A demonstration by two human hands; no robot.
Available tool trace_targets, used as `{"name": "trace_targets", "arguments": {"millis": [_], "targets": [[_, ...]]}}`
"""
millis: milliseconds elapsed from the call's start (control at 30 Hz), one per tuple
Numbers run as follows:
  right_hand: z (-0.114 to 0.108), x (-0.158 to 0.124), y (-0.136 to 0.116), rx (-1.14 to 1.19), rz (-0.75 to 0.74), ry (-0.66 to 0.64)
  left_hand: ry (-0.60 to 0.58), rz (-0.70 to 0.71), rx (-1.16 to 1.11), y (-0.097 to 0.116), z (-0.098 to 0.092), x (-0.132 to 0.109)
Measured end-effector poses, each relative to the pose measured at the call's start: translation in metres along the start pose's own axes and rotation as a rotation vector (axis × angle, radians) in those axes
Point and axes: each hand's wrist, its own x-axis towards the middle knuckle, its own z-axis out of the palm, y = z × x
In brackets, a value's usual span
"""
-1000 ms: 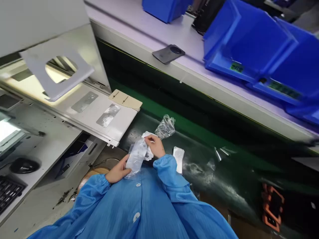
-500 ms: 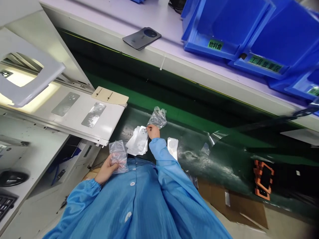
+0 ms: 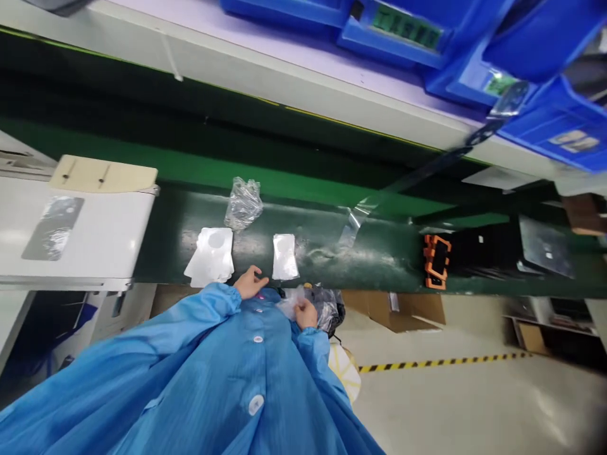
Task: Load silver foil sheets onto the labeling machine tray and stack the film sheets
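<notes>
Film (image 3: 287, 304) at lower centre, pinched in right grip (image 3: 306, 314); left grip (image 3: 247, 284) spread, empty; larger stack (image 3: 212, 258) and smaller stack (image 3: 284, 258) seem already laid on table (image 3: 379, 268), mid-frame; film not yet set down.

Looks down onto a dark green table (image 3: 379, 259) running across the view, beneath a pale shelf (image 3: 222, 69). Takes in a white-topped unit (image 3: 109, 234) at left and a smooth, light floor (image 3: 427, 411) at lower right, crossed by black-and-yellow tape (image 3: 446, 362). Catches glare on table and floor. Blurs at far right into, possibly, a low cabinet (image 3: 533, 338).
</notes>
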Motion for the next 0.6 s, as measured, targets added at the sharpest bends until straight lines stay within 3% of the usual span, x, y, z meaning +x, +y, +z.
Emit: {"name": "trace_targets", "arguments": {"millis": [100, 233, 333, 467, 533, 600], "targets": [[-0.022, 0.008, 0.040, -0.076, 0.154, 0.083, 0.175, 0.014, 0.108, 0.019, 0.024, 0.046], [-0.037, 0.014, 0.040, -0.174, 0.217, 0.152, 0.279, 0.039, 0.144, 0.041, 0.041, 0.088], [-0.047, 0.027, 0.012, -0.206, 0.109, 0.207, 0.320, 0.048, 0.094, 0.042, 0.040, 0.099], [-0.044, 0.068, -0.048, -0.058, -0.342, 0.268, 0.395, 0.059, -0.043, 0.029, 0.026, 0.096], [-0.035, 0.093, -0.075, -0.018, -0.380, 0.241, 0.412, 0.070, -0.131, 0.023, 0.018, 0.090], [-0.025, 0.115, -0.092, 0.016, -0.312, 0.195, 0.413, 0.090, -0.220, 0.019, 0.009, 0.082]]}}
